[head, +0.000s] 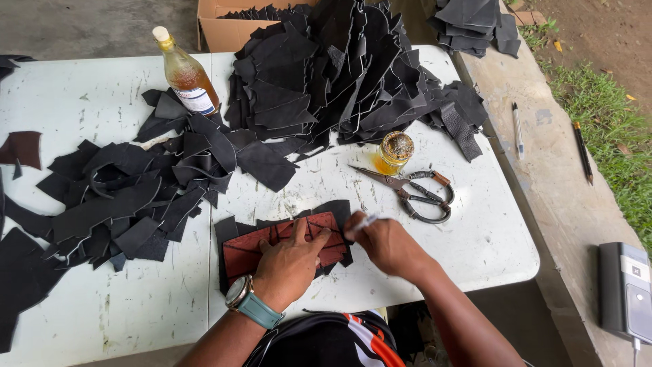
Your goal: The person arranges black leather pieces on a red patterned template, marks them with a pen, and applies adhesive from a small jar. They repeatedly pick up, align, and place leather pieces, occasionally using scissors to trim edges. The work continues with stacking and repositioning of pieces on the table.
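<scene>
Your left hand (288, 261) lies flat and open on the reddish pattern piece (272, 246) atop black leather at the table's (136, 306) near edge, your right hand (387, 243) pinching a pen (360, 224); thin, floppy stuff probably, so press it mid-panel.

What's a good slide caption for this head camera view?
Left hand presses a reddish-brown template onto black leather, right hand marks with a pen; scissors nearby.

I see a brown cardboard box (231, 27) beyond the table's far edge, and an amber glass bottle (185, 71) bearing a white-and-blue label (197, 100), standing upright at far left-centre.
</scene>
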